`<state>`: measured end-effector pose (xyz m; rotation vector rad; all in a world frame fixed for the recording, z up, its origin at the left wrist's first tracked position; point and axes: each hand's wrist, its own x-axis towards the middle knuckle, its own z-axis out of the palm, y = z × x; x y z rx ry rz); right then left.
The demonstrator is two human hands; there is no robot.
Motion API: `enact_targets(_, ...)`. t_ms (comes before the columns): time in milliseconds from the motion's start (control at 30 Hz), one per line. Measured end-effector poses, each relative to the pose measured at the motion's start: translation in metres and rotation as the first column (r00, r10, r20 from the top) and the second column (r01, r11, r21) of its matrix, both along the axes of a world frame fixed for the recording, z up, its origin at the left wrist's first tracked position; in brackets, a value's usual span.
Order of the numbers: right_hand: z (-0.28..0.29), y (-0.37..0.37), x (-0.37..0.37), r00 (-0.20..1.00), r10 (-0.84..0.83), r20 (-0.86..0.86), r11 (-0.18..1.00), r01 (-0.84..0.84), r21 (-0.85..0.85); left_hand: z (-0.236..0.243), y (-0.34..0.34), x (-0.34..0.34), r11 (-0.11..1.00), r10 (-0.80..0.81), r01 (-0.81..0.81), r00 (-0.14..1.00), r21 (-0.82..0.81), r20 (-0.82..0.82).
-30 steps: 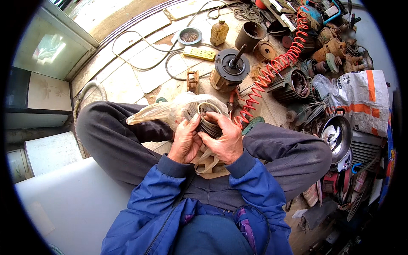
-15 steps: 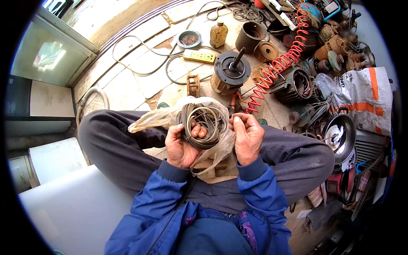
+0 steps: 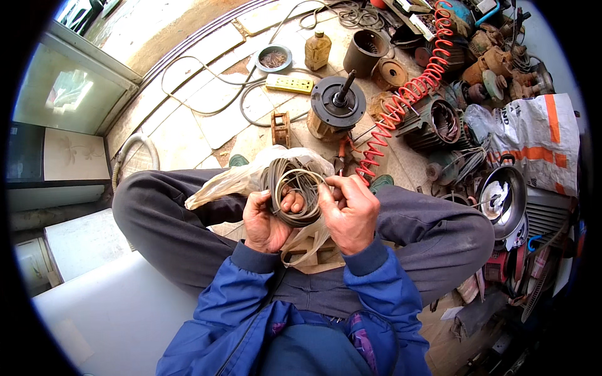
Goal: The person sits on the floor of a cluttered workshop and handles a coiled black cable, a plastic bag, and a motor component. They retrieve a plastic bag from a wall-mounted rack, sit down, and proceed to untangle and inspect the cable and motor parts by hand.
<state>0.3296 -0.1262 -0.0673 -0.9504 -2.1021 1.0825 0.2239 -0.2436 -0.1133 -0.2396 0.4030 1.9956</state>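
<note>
A bundled coil of thin dark and pale wire (image 3: 308,210) is held up between my knees. My left hand (image 3: 266,224) is closed round its left side, with fingertips showing through the middle of the loops. At the coil's right edge my right hand (image 3: 352,216) has thumb and fingers pinched together on a strand; the fingertips are partly hidden. Behind and beneath the coil is a crumpled clear plastic bag (image 3: 227,183), trailing left over my thigh and hanging down below.
Ahead stand an electric motor part with upright shaft (image 3: 337,103), a yellow power strip (image 3: 289,83), a round dish (image 3: 274,57) and a grimy bottle (image 3: 318,51). A red coiled hose (image 3: 407,97) crosses at right, before piled motor parts, a pan (image 3: 505,203) and a white sack (image 3: 536,141).
My right hand has moved left against the coil's edge and turned so its back shows more. My left hand keeps its hold on the coil.
</note>
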Motion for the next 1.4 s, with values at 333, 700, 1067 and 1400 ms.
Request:
enact_targets(333,-0.026,0.002,0.001,0.978,0.054,0.2,0.998,-0.058,0.013,-0.007,-0.002,0.002,0.998,-0.042,0.042,0.999,0.04,0.004)
enact_targets(700,-0.029,0.001,-0.001,0.98,0.155,0.122,0.894,-0.087,-0.439,-0.011,-0.002,0.002,0.995,-0.085,0.086,0.996,0.048,-0.031)
enact_targets(1067,-0.033,0.022,0.005,0.949,-0.163,-0.269,0.779,-0.044,-0.626,-0.02,-0.001,-0.001,0.975,-0.035,0.05,0.997,-0.215,0.07)
enact_targets(1400,-0.04,0.023,0.006,0.93,-0.174,-0.322,0.769,-0.076,-0.634,-0.021,-0.001,-0.001,0.951,-0.017,0.037,0.998,-0.307,0.067)
